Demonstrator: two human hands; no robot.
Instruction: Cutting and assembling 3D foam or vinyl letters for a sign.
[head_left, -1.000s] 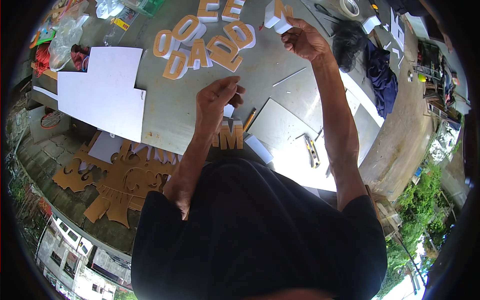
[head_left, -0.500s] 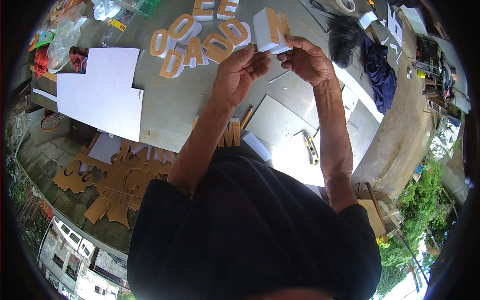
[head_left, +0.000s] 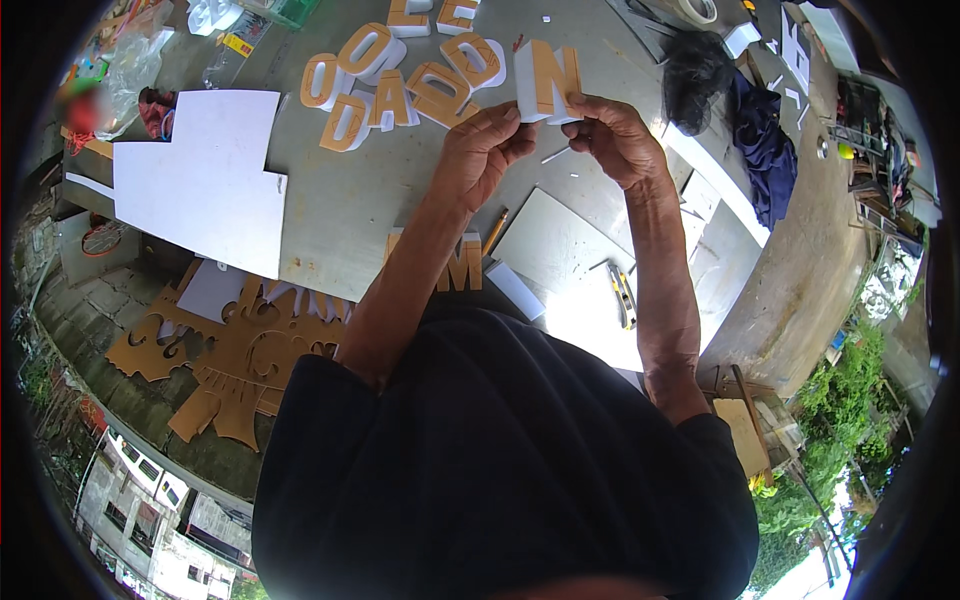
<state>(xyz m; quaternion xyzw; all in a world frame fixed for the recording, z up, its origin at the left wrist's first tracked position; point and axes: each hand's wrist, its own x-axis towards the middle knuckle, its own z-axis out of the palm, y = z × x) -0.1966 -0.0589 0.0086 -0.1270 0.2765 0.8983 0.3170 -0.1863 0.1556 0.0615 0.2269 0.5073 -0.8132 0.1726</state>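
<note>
Between my hands is a thick block letter (head_left: pixel 546 82) with a tan cardboard face and white sides. My left hand (head_left: pixel 482 152) pinches its lower left corner between thumb and fingers. On the lower right corner, my right hand (head_left: pixel 622 142) grips it in the same way. The tan face is turned up toward me. Just left of it, several similar block letters (head_left: pixel 390 102) lie in a loose group. Another letter (head_left: pixel 462 265) stands near my body, partly hidden by my left forearm.
White sheet (head_left: pixel 200 190) at left; pale board (head_left: pixel 550 245), pencil (head_left: pixel 495 231) and yellow-black utility knife (head_left: pixel 621 296) in front of me. Black plastic bag (head_left: pixel 695 82), dark cloth (head_left: pixel 762 150) and tape roll (head_left: pixel 697 8) at right. Cardboard offcuts (head_left: pixel 235 350) lie lower left.
The held letter has tipped, showing more tan face and less of its white left side. It has shifted slightly toward me. My left fingers have closed in on its corner.
</note>
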